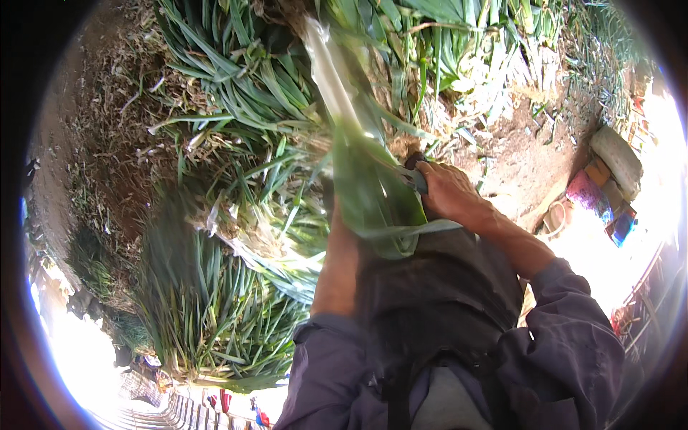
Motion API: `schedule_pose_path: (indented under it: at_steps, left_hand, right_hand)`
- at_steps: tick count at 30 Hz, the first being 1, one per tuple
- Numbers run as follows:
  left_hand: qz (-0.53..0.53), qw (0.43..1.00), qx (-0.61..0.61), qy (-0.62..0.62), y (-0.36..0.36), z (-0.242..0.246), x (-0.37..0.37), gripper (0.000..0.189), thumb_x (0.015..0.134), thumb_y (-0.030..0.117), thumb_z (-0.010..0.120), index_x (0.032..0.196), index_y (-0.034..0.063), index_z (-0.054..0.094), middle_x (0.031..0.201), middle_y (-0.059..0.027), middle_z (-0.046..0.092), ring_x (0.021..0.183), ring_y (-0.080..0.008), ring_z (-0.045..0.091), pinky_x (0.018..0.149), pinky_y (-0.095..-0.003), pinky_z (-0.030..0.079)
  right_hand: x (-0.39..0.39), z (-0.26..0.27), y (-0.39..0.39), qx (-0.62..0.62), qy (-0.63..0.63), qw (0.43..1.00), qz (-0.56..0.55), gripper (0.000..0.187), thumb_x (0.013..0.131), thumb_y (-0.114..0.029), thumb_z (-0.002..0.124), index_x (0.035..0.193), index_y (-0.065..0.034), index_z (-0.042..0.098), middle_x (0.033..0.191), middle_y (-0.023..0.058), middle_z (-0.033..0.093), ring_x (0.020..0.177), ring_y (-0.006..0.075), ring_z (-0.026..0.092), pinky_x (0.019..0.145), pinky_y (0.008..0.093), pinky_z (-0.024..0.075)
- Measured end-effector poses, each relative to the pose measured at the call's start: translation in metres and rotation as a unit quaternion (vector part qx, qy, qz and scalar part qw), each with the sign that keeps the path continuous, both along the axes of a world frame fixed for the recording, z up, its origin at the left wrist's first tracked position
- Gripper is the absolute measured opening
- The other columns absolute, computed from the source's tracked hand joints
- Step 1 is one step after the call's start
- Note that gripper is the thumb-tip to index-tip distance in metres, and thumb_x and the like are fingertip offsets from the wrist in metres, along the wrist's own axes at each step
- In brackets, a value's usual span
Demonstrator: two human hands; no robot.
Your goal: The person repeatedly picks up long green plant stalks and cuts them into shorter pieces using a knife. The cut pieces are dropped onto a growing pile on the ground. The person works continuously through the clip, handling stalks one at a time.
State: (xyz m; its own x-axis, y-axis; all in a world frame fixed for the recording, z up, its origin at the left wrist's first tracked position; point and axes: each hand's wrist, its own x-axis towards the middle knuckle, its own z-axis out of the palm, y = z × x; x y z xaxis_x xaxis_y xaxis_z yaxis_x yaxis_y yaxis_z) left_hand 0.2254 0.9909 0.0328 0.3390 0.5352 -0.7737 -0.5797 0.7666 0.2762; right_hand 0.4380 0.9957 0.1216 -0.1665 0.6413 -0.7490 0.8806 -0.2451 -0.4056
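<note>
A leek [336, 97] with a white stalk and broad green leaves stretches from the top middle down over my lap, blurred in part. My left forearm runs up under its leaves, which hide my left hand; what that hand grips cannot be seen. To the right of the leaves, my right hand [449, 188] is closed around a tool with a dark handle and a grey part, perhaps a knife [418, 180]. The tool lies against the edge of the leaves.
Piles of leeks lie at the top left [231, 70], top right [457, 37] and lower left [215, 306]. Cut leaves and roots litter the soil [516, 140]. At the right are a pale stone-like block [618, 161] and a pink patterned cloth or bag [587, 196].
</note>
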Motion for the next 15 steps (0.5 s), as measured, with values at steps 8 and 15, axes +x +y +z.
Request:
schedule_pose_path:
  at_steps: [8,15]
  left_hand:
    - [-0.023,0.998,0.017,0.052,0.001,-0.037,-0.006,0.030,0.101,0.024,0.064,0.125,0.0063,0.062,0.108,-0.0042,0.069,0.094,-0.0158,0.067,0.079,-0.0308,0.057]
    - [-0.095,0.974,0.100,0.179,0.014,-0.036,-0.003,0.030,0.098,0.020,0.066,0.125,0.0060,0.062,0.106,-0.0040,0.068,0.091,-0.0159,0.067,0.080,-0.0308,0.057]
  right_hand:
    - [-0.038,-0.097,0.131,0.089,-0.009,0.994,-0.067,0.022,0.095,-0.015,0.060,0.111,0.0008,0.062,0.084,0.0177,0.068,0.074,0.0303,0.069,0.067,0.0441,0.0587]
    - [-0.057,-0.162,0.226,0.085,-0.069,0.988,-0.105,0.030,0.087,-0.010,0.059,0.110,0.0052,0.070,0.113,0.0277,0.070,0.108,0.0392,0.070,0.090,0.0479,0.0575]
